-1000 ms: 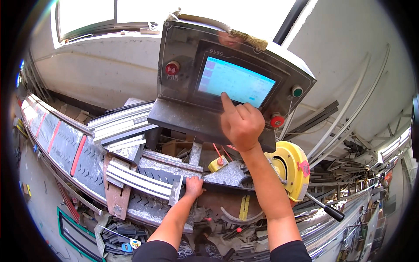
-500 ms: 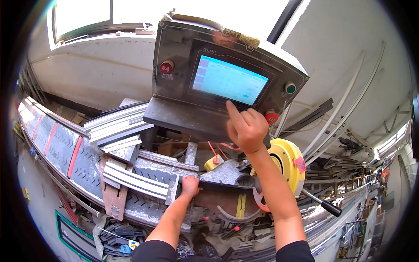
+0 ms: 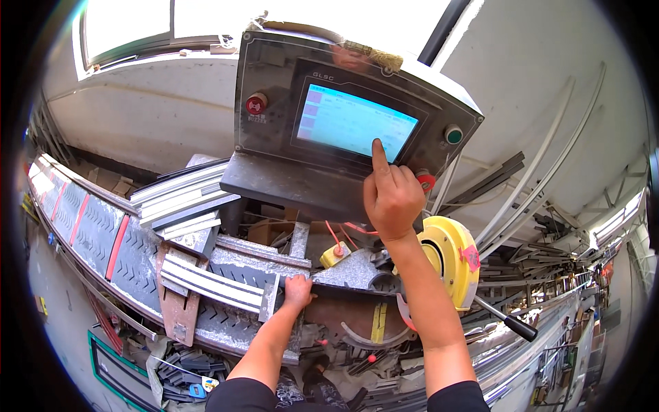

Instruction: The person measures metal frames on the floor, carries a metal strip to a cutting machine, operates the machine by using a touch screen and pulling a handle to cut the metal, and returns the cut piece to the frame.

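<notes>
My right hand (image 3: 392, 199) is raised in front of a control panel (image 3: 271, 144), index finger stretched out and the other fingers curled, holding nothing. Its fingertip is at the lower right part of the lit blue touchscreen (image 3: 350, 123); whether it presses is hard to tell. Lower down, my left hand (image 3: 298, 292) is closed over the dark edge of the machine bed (image 3: 343, 293), its fingertips partly hidden. Just left of it, an upright metal plate (image 3: 270, 299) stands at the end of white-and-grey striped profiles (image 3: 213, 285).
The panel carries red buttons (image 3: 256, 104) and a green button (image 3: 454, 134). A yellow round guard (image 3: 449, 264) with a black-tipped lever (image 3: 519, 327) stands right of my forearm. Further profiles (image 3: 182, 192) lie on the left. Offcuts (image 3: 182, 371) are heaped below.
My right hand has moved slightly right and up, its index fingertip going from the screen's lower edge onto its lower right part. My left hand stays on the machine edge.
</notes>
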A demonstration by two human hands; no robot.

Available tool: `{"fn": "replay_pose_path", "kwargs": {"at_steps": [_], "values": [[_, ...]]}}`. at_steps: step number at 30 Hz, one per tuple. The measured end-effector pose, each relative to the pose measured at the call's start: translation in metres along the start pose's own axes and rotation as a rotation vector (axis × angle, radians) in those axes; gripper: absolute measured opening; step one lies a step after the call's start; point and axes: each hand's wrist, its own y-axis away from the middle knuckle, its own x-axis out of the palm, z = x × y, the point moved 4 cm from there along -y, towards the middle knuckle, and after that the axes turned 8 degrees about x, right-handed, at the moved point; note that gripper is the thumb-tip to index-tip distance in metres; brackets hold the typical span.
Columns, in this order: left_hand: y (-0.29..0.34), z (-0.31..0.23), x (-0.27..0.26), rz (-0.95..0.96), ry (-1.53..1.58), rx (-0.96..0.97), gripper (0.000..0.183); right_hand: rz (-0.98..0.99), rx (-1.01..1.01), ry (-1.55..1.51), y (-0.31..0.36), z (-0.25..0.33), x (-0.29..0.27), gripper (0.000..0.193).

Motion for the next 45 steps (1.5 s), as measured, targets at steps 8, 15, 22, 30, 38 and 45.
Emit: {"fn": "replay_pose_path", "kwargs": {"at_steps": [8, 15, 22, 30, 38, 45], "values": [[0.001, 0.000, -0.004, -0.009, 0.003, -0.009, 0.048, 0.006, -0.121, -0.105, 0.002, 0.004, -0.003, 0.050], [0.000, 0.001, 0.001, 0.003, 0.026, -0.022, 0.048, 0.016, -0.169, -0.169, 0.007, 0.000, 0.001, 0.047], [0.000, -0.001, -0.001, 0.027, 0.016, -0.025, 0.048, -0.016, -0.109, -0.118, 0.003, 0.001, -0.003, 0.046], [0.001, 0.001, 0.000, 0.019, -0.008, -0.007, 0.049, -0.019, -0.084, -0.169, 0.006, -0.005, 0.004, 0.045], [0.000, -0.001, -0.005, 0.048, -0.005, -0.019, 0.049, -0.034, -0.079, -0.154, 0.005, -0.005, 0.003, 0.043], [-0.002, -0.003, -0.008, 0.056, -0.007, -0.017, 0.049, -0.018, 0.018, -0.074, 0.000, -0.002, 0.002, 0.055]]}}
